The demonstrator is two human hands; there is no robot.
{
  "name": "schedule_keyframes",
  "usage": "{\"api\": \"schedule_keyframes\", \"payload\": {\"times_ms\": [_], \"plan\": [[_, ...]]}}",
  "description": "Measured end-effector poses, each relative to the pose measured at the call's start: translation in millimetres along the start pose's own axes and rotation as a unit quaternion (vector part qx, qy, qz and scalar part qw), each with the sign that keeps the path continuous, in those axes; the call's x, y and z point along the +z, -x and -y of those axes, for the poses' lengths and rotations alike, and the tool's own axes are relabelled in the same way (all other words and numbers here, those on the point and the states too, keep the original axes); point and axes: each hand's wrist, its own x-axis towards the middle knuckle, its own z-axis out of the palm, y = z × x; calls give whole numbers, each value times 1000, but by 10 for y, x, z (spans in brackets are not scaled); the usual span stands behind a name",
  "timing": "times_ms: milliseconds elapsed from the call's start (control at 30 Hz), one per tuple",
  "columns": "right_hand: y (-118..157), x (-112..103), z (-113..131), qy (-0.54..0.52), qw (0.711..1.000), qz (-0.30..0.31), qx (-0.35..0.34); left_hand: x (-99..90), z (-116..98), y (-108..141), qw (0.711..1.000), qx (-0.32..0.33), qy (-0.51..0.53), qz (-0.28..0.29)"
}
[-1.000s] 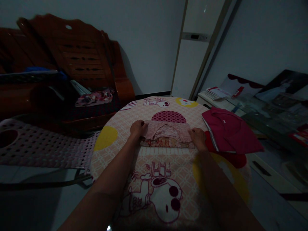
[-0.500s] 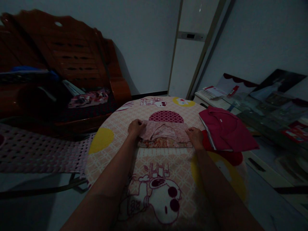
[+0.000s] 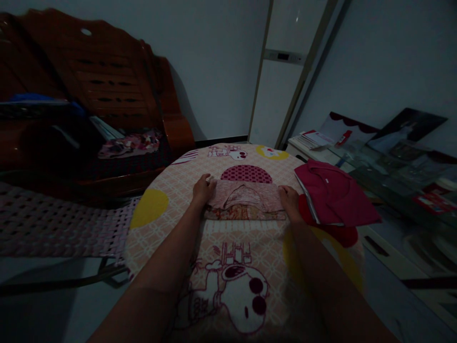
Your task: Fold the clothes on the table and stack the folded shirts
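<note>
A pinkish folded garment (image 3: 246, 194) with a rounded neckline and a patterned lower strip lies flat on the round table's printed cloth (image 3: 193, 228). My left hand (image 3: 203, 189) is at its left edge, fingers bent, and it is too dark to tell whether they pinch the fabric. At the right edge is my right hand (image 3: 289, 200), its fingers curled and closed on the garment's side. To the right of that hand lies a folded magenta garment (image 3: 335, 193) with a light layer under it.
A wooden sofa (image 3: 107, 85) with a patterned cloth (image 3: 130, 144) stands at the back left, a woven chair (image 3: 71, 219) at the left. A tall white appliance (image 3: 278, 90) is behind the table. At the right is a glass-topped cabinet (image 3: 385, 176) with papers.
My left hand has shifted slightly right and its fingers have loosened a little. My right hand has moved very slightly at the garment's edge. The view has shifted slightly.
</note>
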Motion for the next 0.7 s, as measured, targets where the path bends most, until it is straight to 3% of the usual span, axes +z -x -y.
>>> {"api": "schedule_keyframes", "payload": {"times_ms": [233, 433, 567, 700], "plan": [[-269, 37, 59, 110, 992, 66, 2, 15, 17, 9, 1000, 9, -13, -6], [-270, 126, 79, 162, 982, 95, -13, 23, 27, -3, 1000, 18, -10, -10], [-213, 170, -1, 94, 994, 44, -33, 34, 29, -14, 1000, 22, -6, -17], [-179, 200, -33, -62, 997, -28, -46, 38, 30, -10, 998, 47, 7, -31]]}}
